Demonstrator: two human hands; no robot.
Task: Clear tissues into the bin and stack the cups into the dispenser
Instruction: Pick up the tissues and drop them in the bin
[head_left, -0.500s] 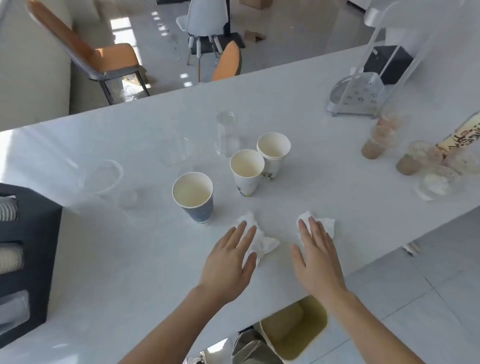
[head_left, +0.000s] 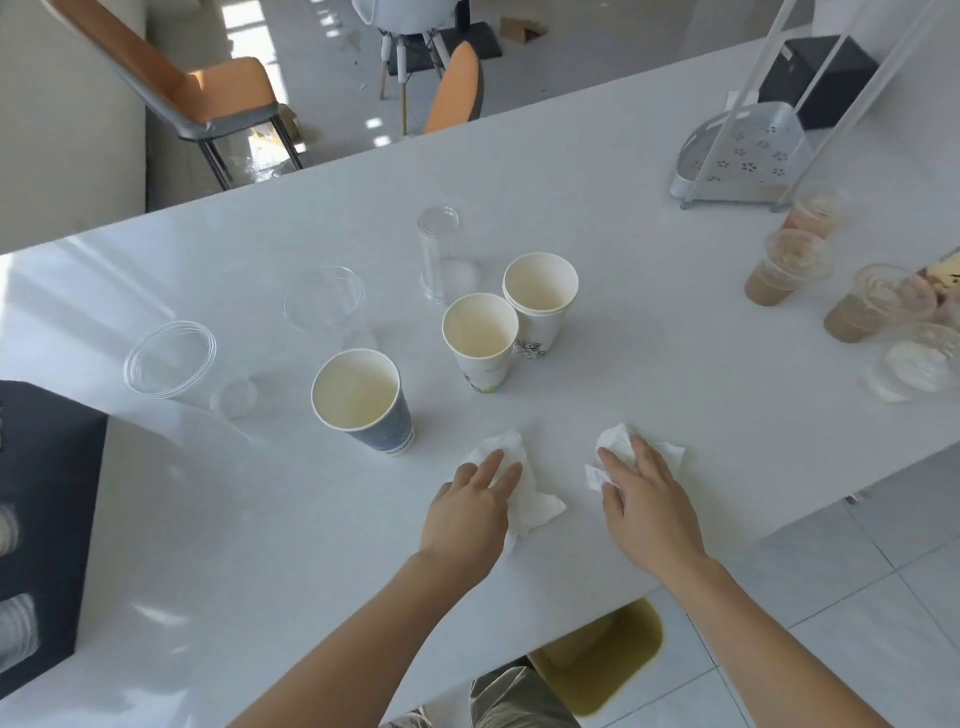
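Observation:
Two crumpled white tissues lie near the table's front edge. My left hand (head_left: 470, 512) rests flat on the left tissue (head_left: 530, 499), fingers spread. My right hand (head_left: 647, 501) covers the right tissue (head_left: 613, 441), fingers curling over it. Behind them stand a dark blue paper cup (head_left: 363, 402) and two white paper cups (head_left: 480, 340) (head_left: 540, 299). Clear plastic cups (head_left: 171, 364) (head_left: 324, 301) (head_left: 436, 254) stand further back. A black cup dispenser (head_left: 47, 499) sits at the left edge. A yellow-green bin (head_left: 613, 660) shows under the table.
Several lidded drinks (head_left: 784, 270) and a lidded clear cup (head_left: 914, 364) crowd the right side. A white perforated rack (head_left: 743, 156) stands at the back right. Orange chairs (head_left: 218, 88) are beyond the table (head_left: 675, 364).
Both hands have slid a little forward onto the tissues; the right fingers have begun curling around their tissue. The cups have not moved.

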